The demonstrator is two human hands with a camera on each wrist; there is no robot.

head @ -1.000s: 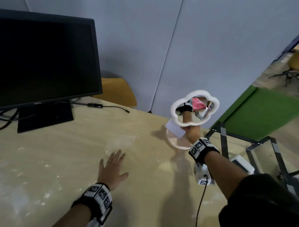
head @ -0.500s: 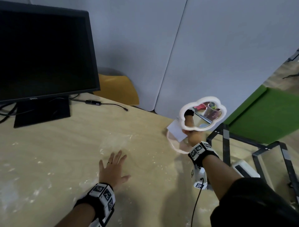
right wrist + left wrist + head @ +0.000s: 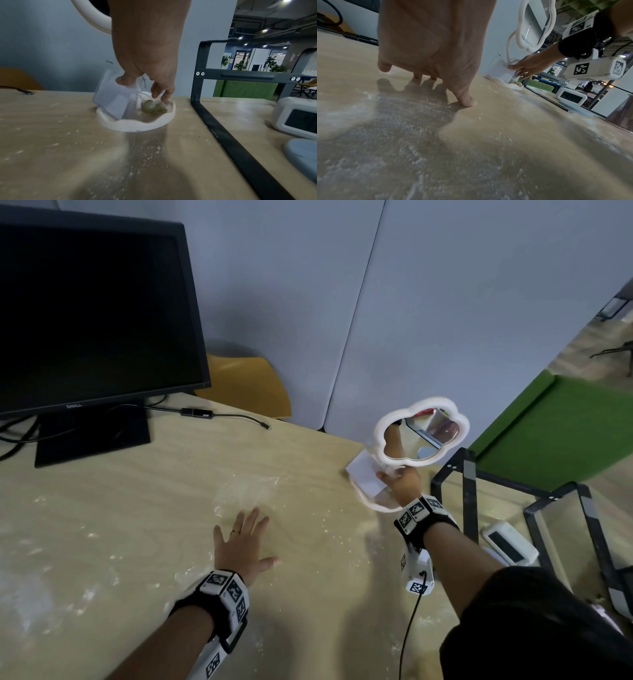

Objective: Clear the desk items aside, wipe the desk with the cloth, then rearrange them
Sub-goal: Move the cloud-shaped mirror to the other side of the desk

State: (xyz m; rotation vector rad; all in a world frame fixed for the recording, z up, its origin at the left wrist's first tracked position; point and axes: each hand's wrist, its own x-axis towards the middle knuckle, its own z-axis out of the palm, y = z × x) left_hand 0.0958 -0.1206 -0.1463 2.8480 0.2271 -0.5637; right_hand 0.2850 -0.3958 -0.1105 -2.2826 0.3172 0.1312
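Note:
A cloud-shaped white mirror (image 3: 418, 436) stands on a stem above a wavy white tray (image 3: 363, 498) near the desk's right edge. In the tray (image 3: 135, 125) lean a clear card holder (image 3: 111, 104) and some green beads (image 3: 152, 108). My right hand (image 3: 394, 479) reaches down at the stem. Its thumb touches the card holder's top edge and its loose fingers (image 3: 159, 93) touch the tray's far rim. My left hand (image 3: 245, 542) lies flat and empty on the dusty desk (image 3: 137, 525), with the fingers spread. No cloth is in view.
A black monitor (image 3: 92, 313) stands at the back left, its cable and adapter (image 3: 198, 412) trailing across the desk. Right of the tray a black metal frame (image 3: 469, 498) stands with a white digital clock (image 3: 508, 546) under it. White powder streaks the desk top.
The mirror has turned a little in my right hand's reach, so its reflection differs. The right hand stays low at the stem. My left hand has not moved.

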